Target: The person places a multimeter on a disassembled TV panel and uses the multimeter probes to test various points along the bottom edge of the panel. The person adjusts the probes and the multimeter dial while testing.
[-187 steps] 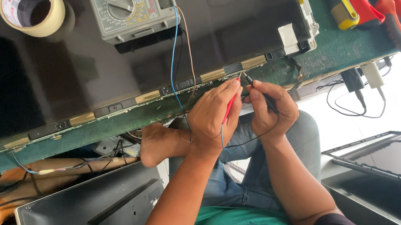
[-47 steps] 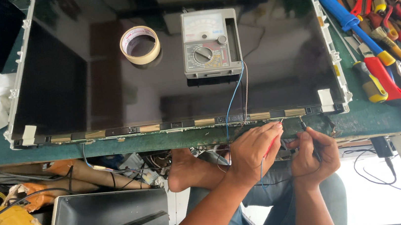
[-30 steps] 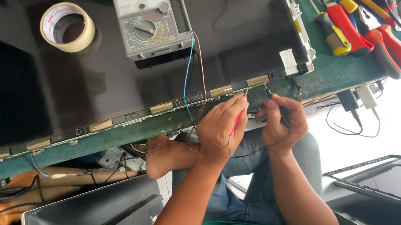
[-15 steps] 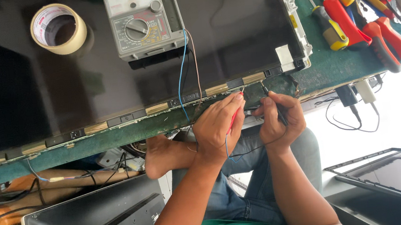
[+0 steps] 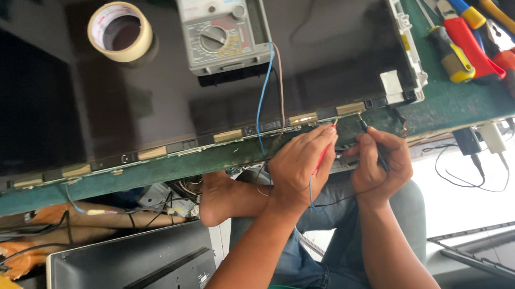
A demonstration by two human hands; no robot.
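My left hand pinches a red test probe whose tip touches the lower edge strip of a large dark flat screen panel. My right hand grips a black test probe, its tip at the same edge a little to the right. A grey analog multimeter lies on the panel, and its blue and brown leads run down to my hands. Both hands sit close together at the front edge of the green workbench.
A roll of cream tape lies on the panel, left of the meter. Red, blue and yellow screwdrivers and pliers crowd the bench's right end. Under the bench are my bare foot, cables, another grey monitor and a screen frame.
The view has swung and closed in on the panel's edge. Both hands stay at the same spot on the lower strip, with the probe tips shifted only slightly.
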